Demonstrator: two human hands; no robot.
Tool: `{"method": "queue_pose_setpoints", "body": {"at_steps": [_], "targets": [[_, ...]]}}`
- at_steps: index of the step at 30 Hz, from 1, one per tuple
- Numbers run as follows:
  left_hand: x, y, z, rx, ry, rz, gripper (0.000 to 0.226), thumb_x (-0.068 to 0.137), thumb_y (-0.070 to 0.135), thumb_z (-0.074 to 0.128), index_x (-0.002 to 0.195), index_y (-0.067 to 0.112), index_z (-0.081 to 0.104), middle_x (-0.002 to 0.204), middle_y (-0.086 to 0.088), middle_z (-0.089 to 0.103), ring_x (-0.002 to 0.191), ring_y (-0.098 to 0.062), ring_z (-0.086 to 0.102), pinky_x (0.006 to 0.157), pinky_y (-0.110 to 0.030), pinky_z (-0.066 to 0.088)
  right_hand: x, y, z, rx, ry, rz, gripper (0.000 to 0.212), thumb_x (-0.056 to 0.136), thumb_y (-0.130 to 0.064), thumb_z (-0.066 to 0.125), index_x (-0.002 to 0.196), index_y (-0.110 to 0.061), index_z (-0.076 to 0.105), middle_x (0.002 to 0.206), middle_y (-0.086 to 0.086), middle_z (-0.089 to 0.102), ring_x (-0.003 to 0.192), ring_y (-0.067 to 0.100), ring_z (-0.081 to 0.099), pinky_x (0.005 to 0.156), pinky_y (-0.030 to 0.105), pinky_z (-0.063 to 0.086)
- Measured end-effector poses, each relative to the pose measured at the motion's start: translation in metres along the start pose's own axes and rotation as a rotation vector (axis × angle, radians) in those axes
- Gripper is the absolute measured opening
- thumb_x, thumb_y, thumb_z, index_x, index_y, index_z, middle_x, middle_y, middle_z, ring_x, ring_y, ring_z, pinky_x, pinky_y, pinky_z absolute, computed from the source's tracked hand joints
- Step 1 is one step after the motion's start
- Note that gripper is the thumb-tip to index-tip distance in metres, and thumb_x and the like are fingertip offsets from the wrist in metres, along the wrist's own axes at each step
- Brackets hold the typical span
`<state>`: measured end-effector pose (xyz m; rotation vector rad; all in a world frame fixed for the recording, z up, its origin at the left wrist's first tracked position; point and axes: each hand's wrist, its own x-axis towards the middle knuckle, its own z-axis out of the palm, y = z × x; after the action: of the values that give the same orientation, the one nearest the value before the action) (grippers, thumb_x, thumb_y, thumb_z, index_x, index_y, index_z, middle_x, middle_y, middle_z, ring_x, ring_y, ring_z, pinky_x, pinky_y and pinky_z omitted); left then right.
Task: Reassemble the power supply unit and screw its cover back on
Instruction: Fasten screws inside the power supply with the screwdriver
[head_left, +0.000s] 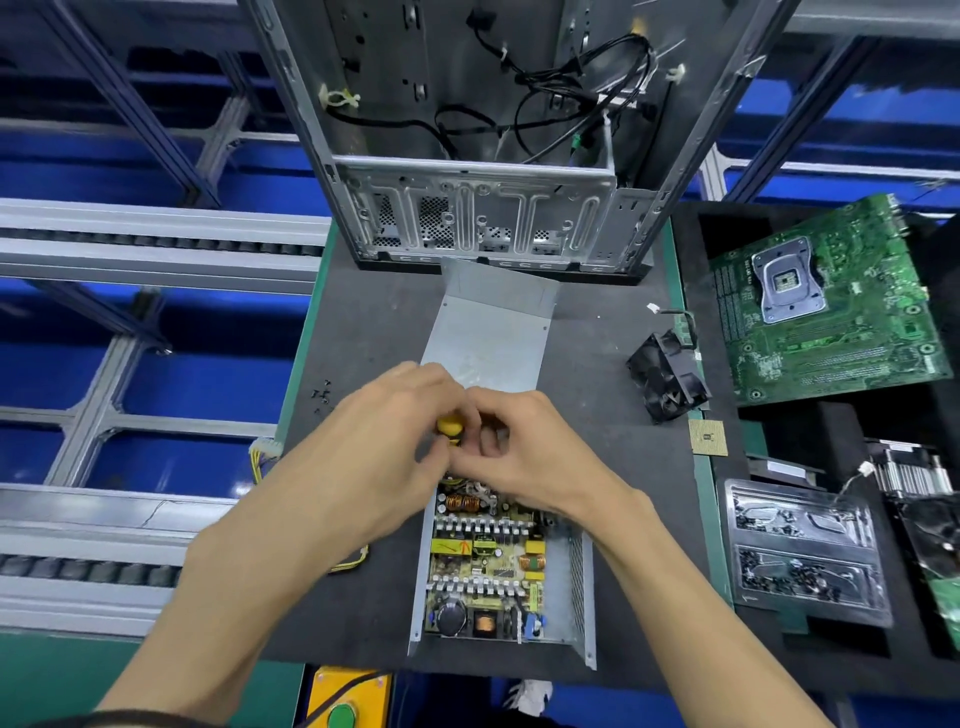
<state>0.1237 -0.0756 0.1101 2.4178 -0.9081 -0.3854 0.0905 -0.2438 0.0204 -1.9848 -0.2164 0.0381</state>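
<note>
Near the counter's left edge lie loose screws (322, 397), presumably set aside for refastening. Left hand (384, 441) fingers curl round a yellow-handled screwdriver (449, 428); right hand (524, 447) fingers pinch at its tip, likely seating a screw, over the open power supply unit (498, 571) at the near edge; cover (491, 332) waits behind.

Bare forearms, dark left wristband (104, 719)

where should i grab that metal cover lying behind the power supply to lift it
Take the metal cover by its two long side edges, coming from above. It lies flat on the mat, folded flange at the far end toward the computer case. The sides are free; both hands hide its near edge.
</note>
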Motion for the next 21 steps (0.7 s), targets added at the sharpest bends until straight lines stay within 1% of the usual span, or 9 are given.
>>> {"method": "queue_pose_setpoints", "body": {"at_steps": [3, 6, 9, 12, 13, 16, 18, 19, 21], "targets": [[-0.001, 0.007, 0.007, -0.004, 0.103, -0.077, 0.02, 0.081, 0.029, 0.077, 0.095, 0.022, 0.064, 0.094, 0.009, 0.049, 0.081, -0.013, 0.056, 0.074, -0.036, 0.051, 0.0, 0.001, 0.002, 0.006, 0.028, 0.068, 0.022, 0.082, -0.04, 0.071, 0.086, -0.023, 0.058, 0.06, -0.013, 0.049, 0.054, 0.007, 0.04, 0.052, 0.025, 0.04], [0.0, 0.004, 0.008, 0.02, 0.095, -0.036, 0.011, 0.084, 0.013, 0.075, 0.089, 0.02, 0.068, 0.091, 0.008, 0.053, 0.084, -0.014, 0.054, 0.077, -0.039, 0.05, -0.003, -0.001, 0.005, -0.017, 0.014, 0.046, 0.013, 0.081, -0.031, 0.067, 0.084, -0.029, 0.055, 0.061, -0.013, 0.05, 0.054, 0.009, 0.043, 0.054, 0.023, 0.041], [-0.002, 0.001, 0.009, -0.002, 0.033, 0.017, 0.025, 0.082, 0.002, 0.07, 0.097, 0.021, 0.068, 0.1, 0.011, 0.055, 0.097, -0.009, 0.054, 0.084, -0.034, 0.049, -0.007, 0.002, 0.006, -0.031, 0.024, 0.033, 0.027, 0.085, -0.022, 0.074, 0.081, -0.04, 0.055, 0.06, -0.015, 0.051, 0.053, 0.01, 0.042, 0.055, 0.018, 0.04], [-0.004, 0.005, 0.012, -0.047, 0.148, -0.062, 0.022, 0.079, 0.027, 0.077, 0.095, 0.023, 0.063, 0.09, 0.014, 0.049, 0.085, 0.001, 0.054, 0.074, -0.022, 0.047, -0.005, 0.001, 0.007, -0.025, 0.068, 0.084, 0.017, 0.084, -0.029, 0.076, 0.086, -0.027, 0.06, 0.059, -0.012, 0.049, 0.054, 0.01, 0.041, 0.055, 0.019, 0.037], [-0.003, 0.005, 0.012, -0.049, 0.18, -0.079, 0.021, 0.078, 0.029, 0.078, 0.091, 0.023, 0.063, 0.085, 0.014, 0.048, 0.08, 0.002, 0.053, 0.071, -0.023, 0.047, -0.004, 0.0, 0.007, -0.042, 0.082, 0.084, 0.018, 0.083, -0.032, 0.073, 0.084, -0.023, 0.058, 0.057, -0.013, 0.049, 0.055, 0.01, 0.041, 0.054, 0.019, 0.036], [-0.003, 0.002, 0.009, -0.025, 0.169, -0.04, 0.017, 0.08, 0.004, 0.075, 0.09, 0.016, 0.068, 0.087, 0.012, 0.055, 0.079, -0.007, 0.054, 0.076, -0.039, 0.052, -0.005, -0.005, 0.008, 0.014, 0.056, 0.061, 0.013, 0.082, -0.029, 0.068, 0.085, -0.033, 0.057, 0.06, -0.014, 0.051, 0.054, 0.007, 0.043, 0.055, 0.017, 0.039], [-0.005, 0.0, 0.009, -0.009, 0.119, -0.002, 0.024, 0.08, -0.005, 0.068, 0.091, 0.016, 0.07, 0.097, 0.009, 0.059, 0.091, -0.013, 0.057, 0.082, -0.04, 0.051, -0.007, -0.005, 0.009, 0.022, 0.055, 0.037, 0.03, 0.086, -0.018, 0.072, 0.081, -0.043, 0.054, 0.062, -0.012, 0.051, 0.053, 0.006, 0.042, 0.055, 0.015, 0.038], [-0.005, 0.001, 0.009, -0.023, 0.107, -0.005, 0.023, 0.081, -0.001, 0.068, 0.095, 0.018, 0.069, 0.1, 0.009, 0.058, 0.094, -0.012, 0.057, 0.084, -0.037, 0.05, -0.007, -0.006, 0.009, 0.014, 0.068, 0.038, 0.034, 0.085, -0.017, 0.072, 0.081, -0.045, 0.054, 0.062, -0.011, 0.051, 0.052, 0.005, 0.041, 0.055, 0.012, 0.037], [-0.006, 0.004, 0.012, -0.047, 0.145, -0.066, 0.021, 0.083, 0.019, 0.074, 0.102, 0.022, 0.066, 0.1, 0.01, 0.055, 0.089, -0.009, 0.058, 0.08, -0.03, 0.05, -0.005, -0.008, 0.011, 0.005, 0.082, 0.055, 0.018, 0.082, -0.03, 0.069, 0.082, -0.042, 0.055, 0.061, -0.015, 0.053, 0.053, 0.006, 0.042, 0.055, 0.012, 0.035]]}}
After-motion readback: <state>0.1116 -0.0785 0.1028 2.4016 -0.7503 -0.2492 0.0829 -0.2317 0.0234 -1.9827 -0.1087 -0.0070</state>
